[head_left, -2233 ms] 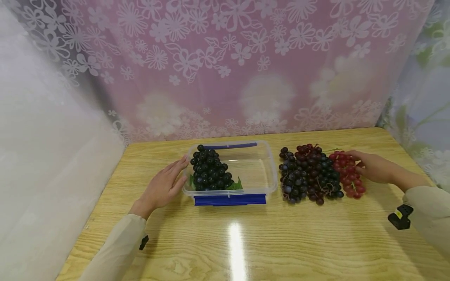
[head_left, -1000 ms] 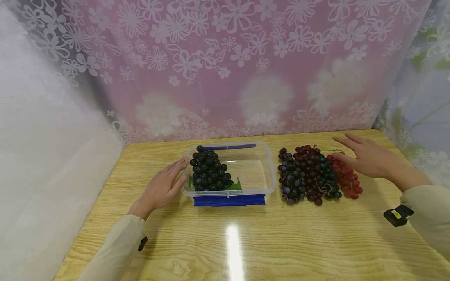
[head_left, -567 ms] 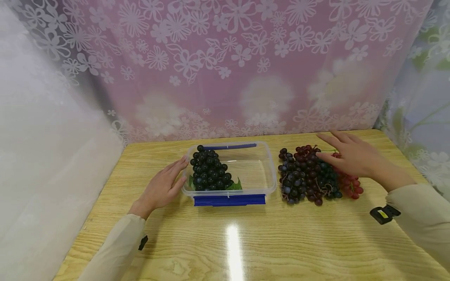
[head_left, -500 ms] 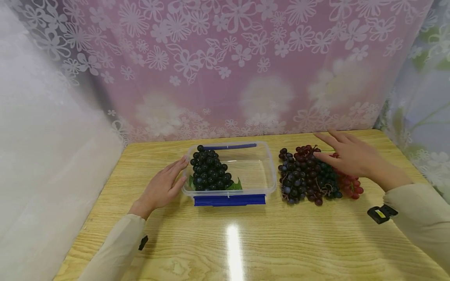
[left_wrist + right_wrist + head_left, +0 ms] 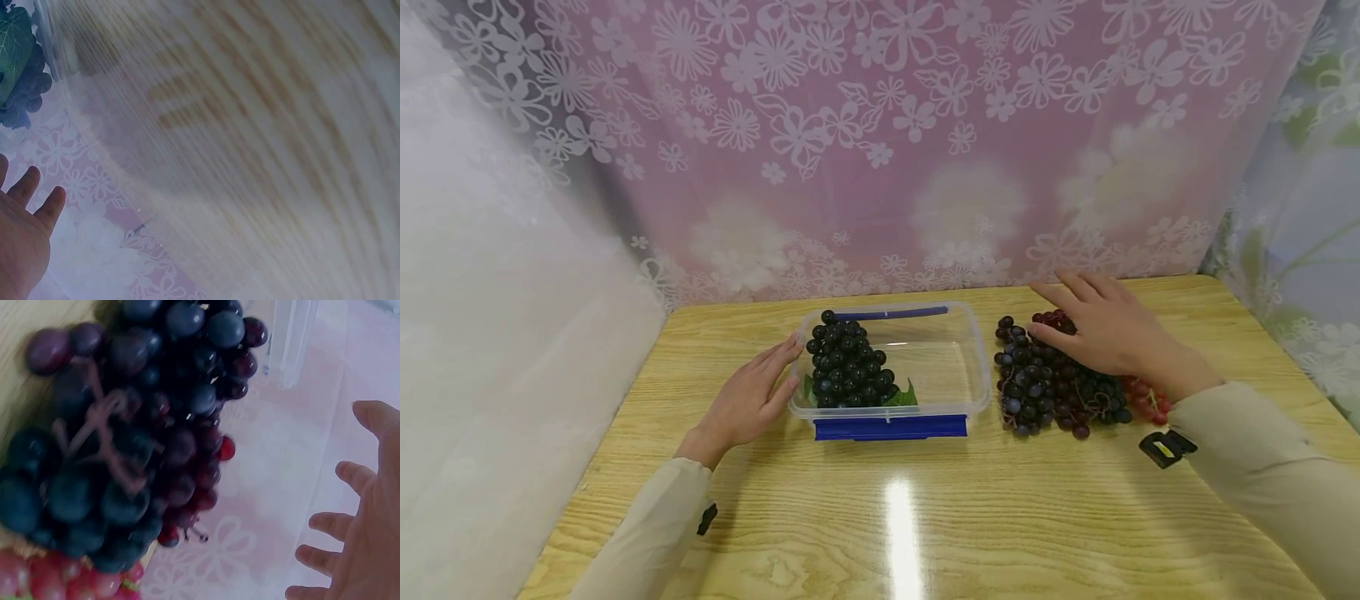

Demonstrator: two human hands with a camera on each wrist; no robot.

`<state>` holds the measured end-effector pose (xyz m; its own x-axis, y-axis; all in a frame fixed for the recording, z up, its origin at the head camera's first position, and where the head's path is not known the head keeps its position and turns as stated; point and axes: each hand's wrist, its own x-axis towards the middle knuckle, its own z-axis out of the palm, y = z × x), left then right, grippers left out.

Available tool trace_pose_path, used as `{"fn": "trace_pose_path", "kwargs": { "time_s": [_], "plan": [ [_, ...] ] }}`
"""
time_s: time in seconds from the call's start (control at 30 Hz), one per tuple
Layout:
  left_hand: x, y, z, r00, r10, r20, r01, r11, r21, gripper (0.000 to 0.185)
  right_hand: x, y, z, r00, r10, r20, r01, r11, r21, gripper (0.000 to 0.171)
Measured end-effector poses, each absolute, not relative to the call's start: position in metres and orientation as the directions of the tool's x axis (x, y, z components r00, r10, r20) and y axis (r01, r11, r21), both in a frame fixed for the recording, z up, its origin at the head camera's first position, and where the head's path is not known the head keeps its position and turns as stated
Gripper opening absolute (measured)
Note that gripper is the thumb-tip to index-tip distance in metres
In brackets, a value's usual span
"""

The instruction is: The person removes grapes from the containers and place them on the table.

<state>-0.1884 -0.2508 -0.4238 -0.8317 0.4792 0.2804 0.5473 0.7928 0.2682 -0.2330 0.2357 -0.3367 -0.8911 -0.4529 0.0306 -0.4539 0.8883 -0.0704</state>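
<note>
The right hand (image 5: 1108, 337) is held over the dark purple grape bunch (image 5: 1060, 379) on the worktop (image 5: 1000, 517); its grip is spread, fingers straight and apart, nothing pinched; whether the palm touches the grapes cannot be told. A red grape bunch (image 5: 1146, 400) lies just beside the dark purple grape bunch, partly hidden under the wrist. The left hand (image 5: 748, 400) is laid flat on the worktop, grip open, fingertips touching the left wall of the clear plastic container (image 5: 973, 367); a black grape bunch (image 5: 848, 365) lies in the left half of the clear plastic container, with green leaves (image 5: 901, 397) at its base.
</note>
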Motion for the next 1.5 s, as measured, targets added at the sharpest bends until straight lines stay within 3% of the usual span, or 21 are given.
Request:
{"fn": "trace_pose_path", "kwargs": {
  "time_s": [0.87,1.23,1.5],
  "plan": [
    [-0.186,-0.251,-0.424,-0.833,0.474,0.284,0.544,0.795,0.267,0.053,-0.232,0.129,-0.344,-0.789,-0.612,0.051,-0.614,0.788,-0.044,0.073],
    [-0.188,-0.250,-0.423,-0.828,0.478,0.292,0.550,0.793,0.262,0.053,-0.222,0.084,-0.348,-0.741,-0.669,0.062,-0.671,0.733,-0.108,0.068],
    [-0.188,-0.250,-0.424,-0.833,0.477,0.281,0.545,0.795,0.266,0.053,-0.221,0.056,-0.351,-0.730,-0.684,-0.003,-0.678,0.724,-0.126,0.070]
  ]
}}
